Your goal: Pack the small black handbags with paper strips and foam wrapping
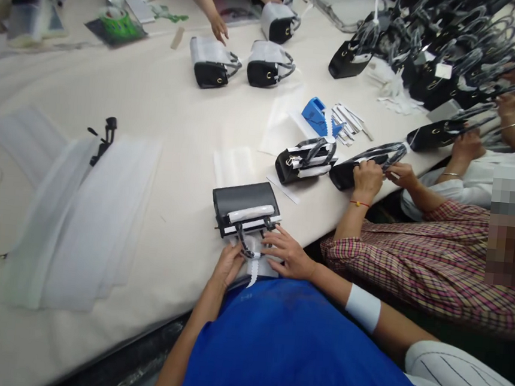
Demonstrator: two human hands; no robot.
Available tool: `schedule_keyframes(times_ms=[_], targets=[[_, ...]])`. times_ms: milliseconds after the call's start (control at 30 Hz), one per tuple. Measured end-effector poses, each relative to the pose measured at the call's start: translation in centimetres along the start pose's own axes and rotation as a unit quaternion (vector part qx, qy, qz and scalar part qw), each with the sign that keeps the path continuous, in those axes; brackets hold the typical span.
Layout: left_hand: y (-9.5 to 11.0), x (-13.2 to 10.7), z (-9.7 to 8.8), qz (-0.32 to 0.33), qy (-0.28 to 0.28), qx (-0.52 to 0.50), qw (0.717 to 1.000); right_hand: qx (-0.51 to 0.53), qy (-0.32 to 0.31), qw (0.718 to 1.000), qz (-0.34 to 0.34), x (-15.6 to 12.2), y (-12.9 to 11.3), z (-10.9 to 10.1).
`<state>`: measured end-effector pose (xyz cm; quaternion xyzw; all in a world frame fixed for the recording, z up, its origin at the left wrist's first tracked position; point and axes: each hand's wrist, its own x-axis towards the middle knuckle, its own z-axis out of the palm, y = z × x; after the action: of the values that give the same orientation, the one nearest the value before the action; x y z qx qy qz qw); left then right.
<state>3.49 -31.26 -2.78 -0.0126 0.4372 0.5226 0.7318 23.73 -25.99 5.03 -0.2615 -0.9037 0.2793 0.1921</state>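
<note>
A black handbag [245, 198] lies on its side at the table's near edge, directly before me. White wrapping [251, 213] covers a strip near its opening, and its dark handles [246, 246] point toward my body. A white notched strap [253, 271] hangs from the handles. My left hand [228, 264] is closed at the left side of the handles, its fingertips partly hidden. On the other side, my right hand [289, 253] has its fingers spread, with the tips at the right side of the handles.
Translucent white sheets [88, 220] lie at left with a black strap piece [104, 140] on top. Another handbag [305, 161], a blue tape dispenser [318, 117] and white strips [351, 123] sit ahead. Co-workers' hands [369, 179] handle bags at right; many bags [440, 65] crowd behind.
</note>
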Motion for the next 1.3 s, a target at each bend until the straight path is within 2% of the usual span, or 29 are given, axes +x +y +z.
schedule_keyframes(times_ms=[67, 133, 200, 267, 333, 367, 400, 433, 467, 533, 600, 633, 667, 700, 733, 767, 833, 867, 900, 967, 1033, 1133, 1300], targets=[[-0.5, 0.2, 0.0, -0.02, 0.028, -0.028, 0.999, 0.016, 0.094, 0.99, 0.101, -1.7, -0.5, 0.5], [-1.1, 0.5, 0.0, -0.035, 0.056, -0.048, 0.997, 0.034, 0.165, 0.954, 0.249, -3.4, -0.6, 1.2], [-1.5, 0.8, 0.0, -0.037, 0.074, -0.055, 0.995, 0.099, 0.163, 0.892, 0.409, -4.7, -0.3, 2.0], [-1.7, 1.0, 0.3, -0.032, 0.087, -0.054, 0.994, 0.245, 0.092, 0.805, 0.533, -5.4, 0.2, 2.9], [-1.8, 1.2, 0.8, -0.026, 0.096, -0.038, 0.994, 0.423, -0.001, 0.694, 0.582, -5.3, 0.7, 3.7], [-1.8, 1.2, 1.1, -0.021, 0.099, -0.029, 0.994, 0.497, -0.035, 0.643, 0.582, -5.1, 0.9, 4.0], [-1.8, 1.2, 1.3, -0.016, 0.106, -0.013, 0.994, 0.552, -0.048, 0.603, 0.574, -4.9, 1.0, 4.4], [-1.8, 1.0, 1.5, -0.007, 0.119, 0.011, 0.993, 0.589, -0.044, 0.577, 0.563, -4.6, 1.2, 4.7], [-1.7, 0.6, 1.6, 0.003, 0.136, 0.039, 0.99, 0.609, -0.024, 0.567, 0.554, -4.4, 1.3, 5.1], [-1.6, -0.8, 1.6, 0.02, 0.183, 0.099, 0.978, 0.604, 0.031, 0.582, 0.543, -4.1, 1.7, 5.7], [-1.4, -3.2, 1.7, 0.071, 0.268, 0.196, 0.94, 0.572, 0.059, 0.624, 0.529, -4.2, 2.2, 6.4], [-1.4, -4.5, 1.9, 0.123, 0.319, 0.272, 0.9, 0.559, 0.062, 0.645, 0.517, -4.3, 2.4, 6.8], [-1.4, -5.7, 2.3, 0.191, 0.35, 0.359, 0.844, 0.553, 0.062, 0.662, 0.502, -4.6, 2.6, 7.1], [-1.5, -6.7, 2.8, 0.255, 0.336, 0.443, 0.791, 0.555, 0.059, 0.673, 0.485, -4.8, 2.7, 7.3], [-1.6, -7.4, 3.4, 0.306, 0.289, 0.515, 0.747, 0.559, 0.057, 0.681, 0.469, -5.0, 2.9, 7.5], [-1.9, -7.8, 4.2, 0.334, 0.213, 0.573, 0.718, 0.562, 0.054, 0.689, 0.455, -5.2, 3.0, 7.6], [-2.5, -7.4, 5.5, 0.331, 0.063, 0.652, 0.679, 0.559, 0.047, 0.706, 0.432, -5.5, 3.1, 7.6], [-2.9, -6.9, 6.1, 0.313, 0.014, 0.679, 0.664, 0.553, 0.043, 0.716, 0.424, -5.7, 3.2, 7.4], [-3.2, -6.2, 6.4, 0.293, -0.013, 0.7, 0.651, 0.544, 0.041, 0.727, 0.417, -5.8, 3.2, 7.1], [-3.6, -4.7, 6.7, 0.261, -0.02, 0.723, 0.639, 0.522, 0.048, 0.748, 0.406, -6.0, 3.2, 6.5], [-3.6, -3.7, 6.6, 0.244, -0.012, 0.715, 0.655, 0.505, 0.07, 0.759, 0.404, -6.1, 3.0, 5.9], [-2.7, -3.0, 6.3, 0.228, -0.035, 0.685, 0.691, 0.511, 0.12, 0.753, 0.397, -6.0, 2.4, 5.1], [0.4, -2.8, 6.3, 0.224, -0.094, 0.675, 0.697, 0.528, 0.205, 0.737, 0.369, -4.2, 1.3, 4.7]])
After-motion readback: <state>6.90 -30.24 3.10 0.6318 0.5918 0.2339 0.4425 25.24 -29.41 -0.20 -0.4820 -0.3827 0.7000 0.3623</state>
